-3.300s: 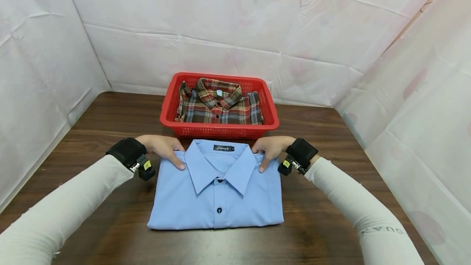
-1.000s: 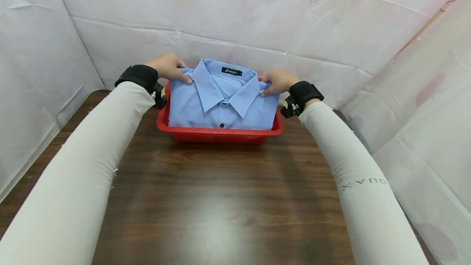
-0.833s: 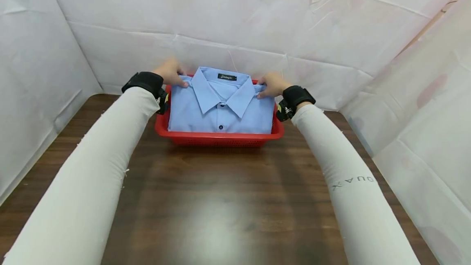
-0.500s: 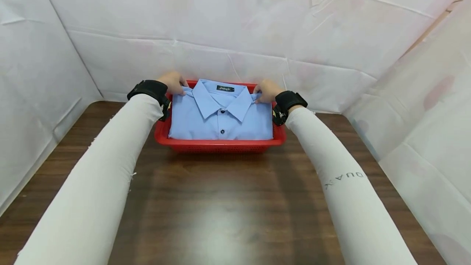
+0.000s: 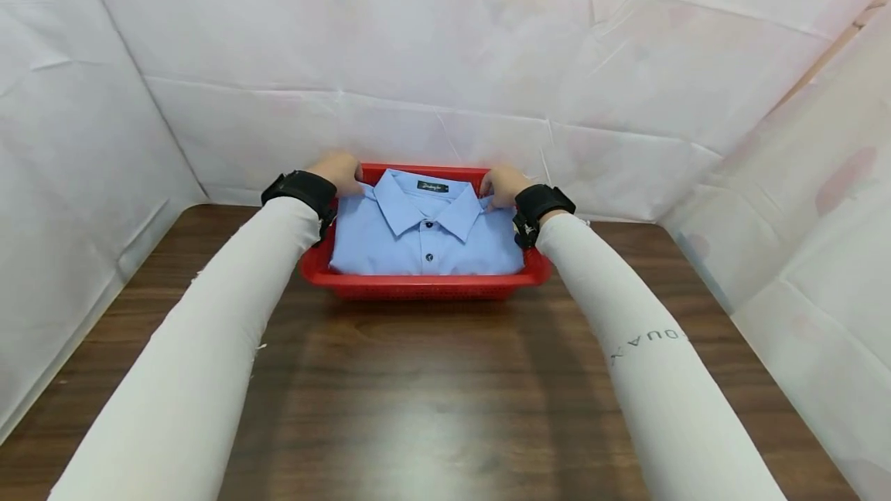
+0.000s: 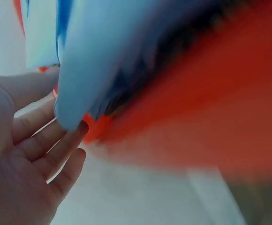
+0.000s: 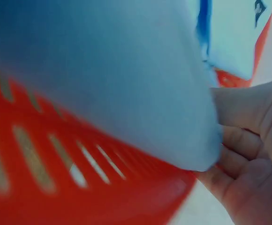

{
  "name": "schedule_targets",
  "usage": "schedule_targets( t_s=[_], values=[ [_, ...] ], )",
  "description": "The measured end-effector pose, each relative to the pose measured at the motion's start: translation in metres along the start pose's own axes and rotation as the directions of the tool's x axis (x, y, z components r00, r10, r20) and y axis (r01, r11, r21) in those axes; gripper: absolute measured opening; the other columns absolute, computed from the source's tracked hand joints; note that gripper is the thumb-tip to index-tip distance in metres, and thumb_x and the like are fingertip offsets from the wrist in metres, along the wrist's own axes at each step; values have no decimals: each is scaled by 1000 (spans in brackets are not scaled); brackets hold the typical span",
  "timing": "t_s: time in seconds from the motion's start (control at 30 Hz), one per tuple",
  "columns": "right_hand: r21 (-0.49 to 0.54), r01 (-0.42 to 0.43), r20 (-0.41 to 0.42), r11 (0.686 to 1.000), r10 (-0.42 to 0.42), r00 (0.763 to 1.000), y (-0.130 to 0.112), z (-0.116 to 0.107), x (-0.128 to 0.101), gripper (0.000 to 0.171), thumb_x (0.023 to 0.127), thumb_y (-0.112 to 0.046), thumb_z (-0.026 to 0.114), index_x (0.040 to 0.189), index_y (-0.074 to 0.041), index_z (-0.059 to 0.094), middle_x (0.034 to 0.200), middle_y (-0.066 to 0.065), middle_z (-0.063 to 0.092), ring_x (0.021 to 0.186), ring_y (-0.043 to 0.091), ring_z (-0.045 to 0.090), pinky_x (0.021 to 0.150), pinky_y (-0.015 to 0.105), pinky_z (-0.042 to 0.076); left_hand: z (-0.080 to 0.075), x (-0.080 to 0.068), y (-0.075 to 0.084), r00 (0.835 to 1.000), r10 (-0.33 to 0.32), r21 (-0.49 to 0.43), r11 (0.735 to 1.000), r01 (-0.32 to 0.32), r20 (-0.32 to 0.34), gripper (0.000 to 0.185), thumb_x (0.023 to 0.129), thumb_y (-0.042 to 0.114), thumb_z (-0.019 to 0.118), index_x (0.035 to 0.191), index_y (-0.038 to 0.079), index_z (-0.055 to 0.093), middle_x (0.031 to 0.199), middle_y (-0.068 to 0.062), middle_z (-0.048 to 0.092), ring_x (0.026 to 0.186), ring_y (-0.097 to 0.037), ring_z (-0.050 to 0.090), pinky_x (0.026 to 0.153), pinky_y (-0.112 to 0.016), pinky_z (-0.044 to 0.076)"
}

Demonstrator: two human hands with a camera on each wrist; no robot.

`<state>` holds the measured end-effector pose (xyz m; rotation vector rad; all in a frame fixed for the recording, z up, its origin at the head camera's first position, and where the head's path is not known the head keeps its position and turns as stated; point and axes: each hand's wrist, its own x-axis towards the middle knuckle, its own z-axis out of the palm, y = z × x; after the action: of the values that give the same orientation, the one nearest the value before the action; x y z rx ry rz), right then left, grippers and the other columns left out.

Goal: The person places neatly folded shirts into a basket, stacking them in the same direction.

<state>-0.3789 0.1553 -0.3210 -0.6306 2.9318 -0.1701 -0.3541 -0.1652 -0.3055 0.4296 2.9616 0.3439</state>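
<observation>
A folded light-blue button-up shirt point(image 5: 455, 253) lies inside the red basket point(image 5: 426, 281), collar toward the back wall. My left hand point(image 5: 339, 173) pinches its left shoulder corner, the thumb in front and the fingers behind. At the opposite shoulder, my right hand point(image 5: 506, 184) pinches the cloth the same way. In the left wrist view, the fingertips sit right by the basket's rim, and dark cloth point(image 6: 183, 37) shows beneath the blue shirt. The right wrist view has the shirt corner between thumb and fingers, beside the slotted basket wall point(image 7: 14, 187). The blue shirt covers the plaid shirt in the head view.
The basket stands at the back of a dark wooden table point(image 5: 418, 393), close to the white sheet wall point(image 5: 445, 37). More white sheeting hangs on the left and right. Both forearms in white sleeves reach across the table.
Both hands have carried the blue shirt from the table in front of the basket, over its front rim and down into it, on top of the plaid shirt. Lately the shirt has sunk lower.
</observation>
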Motion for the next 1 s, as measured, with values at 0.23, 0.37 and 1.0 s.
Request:
schedule_targets(
  t_s=[0.23, 0.37, 1.0],
  values=[
    [42, 41, -8, 998, -41, 999, -7, -26, -32, 36, 81, -2, 71, 116, 6, 63, 118, 24, 65, 112, 35, 59, 99, 44, 48, -13, -17, 14, 993, 90, 44, 995, -93, 80, 44, 89, 18, 63, 125, -5, 55, 124, -26, 57, 109, -37, 53, 98, -49, 49],
    [-3, 80, 31, 997, -80, 996, -17, -36, -44, 37, 82, -9, 74, 116, 2, 65, 117, 20, 67, 109, 32, 61, 97, 43, 50, -17, -24, 23, 979, 158, 88, 982, -170, 130, 47, 87, 22, 67, 126, -2, 57, 125, -23, 58, 112, -34, 53, 99, -49, 48],
    [-49, 52, 310, 997, -35, 950, -42, -14, -37, 71, 77, -26, 81, 138, -14, 48, 142, 16, 48, 131, 29, 42, 113, 47, 36, -5, -32, 30, 945, 54, 210, 969, -127, 324, 71, 71, 23, 84, 130, 2, 52, 127, -21, 54, 117, -34, 47, 100, -52, 47]
  ],
)
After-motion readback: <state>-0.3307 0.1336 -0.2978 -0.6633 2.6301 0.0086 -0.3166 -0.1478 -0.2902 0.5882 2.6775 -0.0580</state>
